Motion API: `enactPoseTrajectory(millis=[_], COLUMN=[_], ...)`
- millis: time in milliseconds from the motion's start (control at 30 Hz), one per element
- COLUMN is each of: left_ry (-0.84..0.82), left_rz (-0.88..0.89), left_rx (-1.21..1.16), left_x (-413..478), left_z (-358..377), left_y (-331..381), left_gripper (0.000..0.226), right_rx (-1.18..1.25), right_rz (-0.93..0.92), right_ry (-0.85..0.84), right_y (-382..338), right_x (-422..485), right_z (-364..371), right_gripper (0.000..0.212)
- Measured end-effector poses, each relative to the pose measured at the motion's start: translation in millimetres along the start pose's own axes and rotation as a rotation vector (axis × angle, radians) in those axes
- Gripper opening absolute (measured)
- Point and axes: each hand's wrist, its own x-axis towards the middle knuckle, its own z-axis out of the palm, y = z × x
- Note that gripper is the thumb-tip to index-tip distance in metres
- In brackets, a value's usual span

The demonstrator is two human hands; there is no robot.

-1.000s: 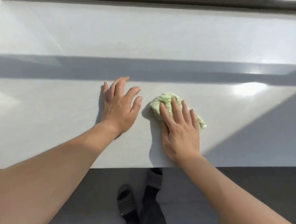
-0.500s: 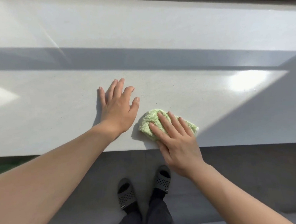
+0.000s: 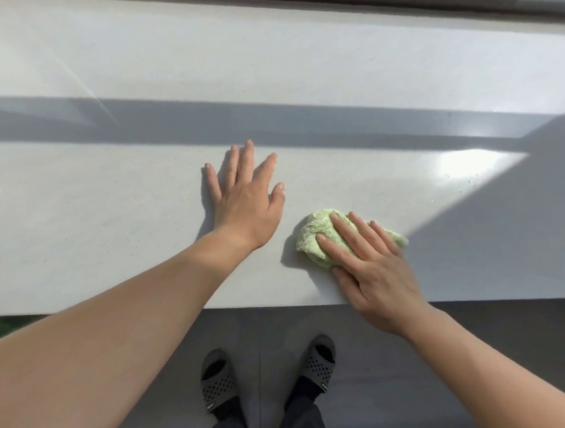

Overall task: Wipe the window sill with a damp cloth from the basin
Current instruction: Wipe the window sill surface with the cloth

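Head view: left hand [image 3: 245,202] lies flat on the window sill [image 3: 110,221], fingers spread, holding nothing. Right hand [image 3: 376,274] presses the bunched green cloth [image 3: 319,238] near the sill's front edge with straight fingers; whether the thumb hooks the cloth is unclear.

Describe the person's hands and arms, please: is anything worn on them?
Nothing is worn. The left hand and right hand have no gloves or rings showing. The left forearm and right forearm are bare to the picture's edge: no sleeve, watch or bracelet.
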Motion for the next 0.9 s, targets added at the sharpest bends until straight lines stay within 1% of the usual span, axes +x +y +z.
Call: enactPoseTrajectory(millis=[33,67,133,167,200,233,267,333,367,400,433,467,567,600,633,667,733,767,800,833,867,900], left_ry=[0.001,0.005,0.023,0.034,0.043,0.048,0.05,0.052,0.053,0.054,0.055,0.055,0.05,0.046,0.04,0.033,0.027,0.032,0.045,0.065,0.09,0.111], left_rz=[-0.036,-0.069,-0.118,-0.133,-0.143,-0.147,-0.146,-0.143,-0.149,-0.158,-0.165,-0.169,-0.171,-0.176,-0.179,-0.182,-0.188,-0.188,-0.179,-0.163,-0.147,-0.135], left_rx=[-0.006,-0.016,-0.002,0.024,0.052,0.073,0.089,0.123,0.143,0.162,0.176,0.186,0.204,0.21,0.214,0.21,0.174,0.152,0.135,0.122,0.11,0.096], left_x=[4.9,10.4,17.1,18.1,18.0,17.1,15.6,14.0,13.7,13.4,12.7,10.4,3.5,3.2,2.5,2.1,3.2,4.4,5.9,7.9,10.8,14.3], left_z=[2.8,5.7,9.4,11.4,13.0,14.2,14.7,15.2,15.1,15.2,15.6,15.1,15.1,14.9,14.7,14.3,12.3,10.3,8.0,5.5,3.1,0.7], left_y=[4.5,11.0,21.0,24.6,26.6,27.8,28.1,28.9,29.3,30.7,32.1,33.1,35.4,35.4,36.0,37.3,39.3,39.4,38.7,37.2,35.4,33.7], left_gripper=[0.057,0.057,0.056,0.056,0.056,0.057,0.057,0.058,0.058,0.059,0.059,0.059,0.06,0.06,0.06,0.06,0.059,0.057,0.053,0.048,0.043,0.039], right_rx=[0.005,0.027,0.086,0.092,0.078,0.061,0.051,0.047,0.045,0.044,0.04,0.036,0.085,0.098,0.093,0.084,0.074,0.073,0.079,0.081,0.078,0.073], right_rz=[0.081,0.203,0.47,0.551,0.571,0.519,0.406,0.112,-0.001,-0.066,-0.073,-0.021,0.34,0.423,0.435,0.367,0.087,-0.036,-0.11,-0.119,-0.073,0.016], right_ry=[0.038,0.075,0.098,0.107,0.115,0.118,0.109,0.064,0.027,-0.003,-0.016,-0.011,0.04,0.045,0.05,0.057,0.039,0.011,-0.022,-0.039,-0.038,-0.024], right_y=[17.4,35.8,56.9,58.5,54.4,47.8,40.3,34.0,39.6,52.9,68.4,80.9,101.7,97.3,87.7,75.5,58.3,58.8,67.1,80.4,95.0,110.3], right_x=[9.9,23.2,53.0,64.3,70.7,71.2,65.8,47.3,42.9,46.9,57.6,72.7,127.3,141.0,147.2,146.2,130.1,123.0,123.2,130.1,141.8,156.9], right_z=[-3.4,-7.4,-13.0,-12.4,-10.3,-7.2,-3.6,0.8,-1.0,-4.9,-8.7,-13.2,-22.6,-22.0,-19.9,-16.8,-11.5,-11.7,-14.2,-17.0,-19.4,-22.2], right_gripper=[0.048,0.048,0.05,0.052,0.052,0.051,0.05,0.049,0.048,0.048,0.048,0.048,0.052,0.054,0.055,0.054,0.048,0.048,0.048,0.048,0.049,0.05])
